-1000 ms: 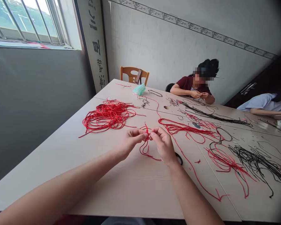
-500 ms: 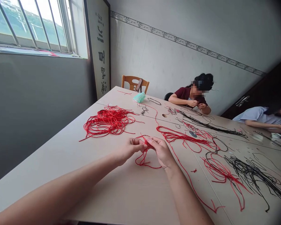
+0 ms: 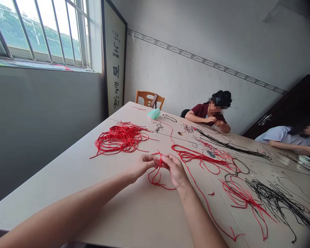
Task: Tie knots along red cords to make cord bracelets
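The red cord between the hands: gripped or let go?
Gripped: the left hand and right hand pinch the red cord; loops show below.

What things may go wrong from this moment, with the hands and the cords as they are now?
The left hand and right hand pinch a small red cord by the fingertips, so it might slip. Its loose loops hang below and could catch on a finger. A long red strand lies beside the right forearm, which might drag it.
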Demonstrator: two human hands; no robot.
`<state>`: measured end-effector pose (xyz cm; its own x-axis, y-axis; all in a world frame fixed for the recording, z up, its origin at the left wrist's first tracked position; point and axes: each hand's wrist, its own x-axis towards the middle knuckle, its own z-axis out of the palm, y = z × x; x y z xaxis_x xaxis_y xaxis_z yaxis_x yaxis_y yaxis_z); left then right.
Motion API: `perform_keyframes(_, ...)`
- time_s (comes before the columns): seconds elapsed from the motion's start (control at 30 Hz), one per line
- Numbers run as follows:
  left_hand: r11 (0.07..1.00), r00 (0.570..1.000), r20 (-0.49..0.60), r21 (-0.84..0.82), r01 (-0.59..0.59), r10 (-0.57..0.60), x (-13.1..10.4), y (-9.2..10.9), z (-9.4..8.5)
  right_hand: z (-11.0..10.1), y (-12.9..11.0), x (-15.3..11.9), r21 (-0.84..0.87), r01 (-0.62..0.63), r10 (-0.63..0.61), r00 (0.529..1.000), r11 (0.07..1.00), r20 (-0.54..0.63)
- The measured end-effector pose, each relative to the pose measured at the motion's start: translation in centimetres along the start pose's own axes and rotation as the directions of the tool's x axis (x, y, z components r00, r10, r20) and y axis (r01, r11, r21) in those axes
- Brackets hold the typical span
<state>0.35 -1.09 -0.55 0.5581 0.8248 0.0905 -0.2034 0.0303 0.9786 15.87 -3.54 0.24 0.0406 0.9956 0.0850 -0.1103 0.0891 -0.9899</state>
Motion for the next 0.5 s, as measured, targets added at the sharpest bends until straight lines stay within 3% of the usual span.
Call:
perform_keyframes(0.2, 1.000, 0.998, -0.060, -0.009, -0.023, 0.022, 0.58, -0.40, -0.10, 0.18, 0.16, 0.02, -0.121, 0.083, -0.089, 0.995, 0.989, -0.048)
perform_keyframes(0.33, 1.000, 0.996, -0.085, -0.007, -0.017, 0.016, 0.53, -0.13, 0.01, -0.05, -0.10, 0.06, -0.075, 0.045, -0.044, 0.999, 0.996, 0.020)
perform_keyframes(0.5, 1.000, 0.999, -0.041, -0.020, 0.022, -0.023, 0.18, 0.08, 0.09, -0.40, -0.05, 0.19, 0.011, -0.031, 0.030, 0.997, 0.999, 0.072)
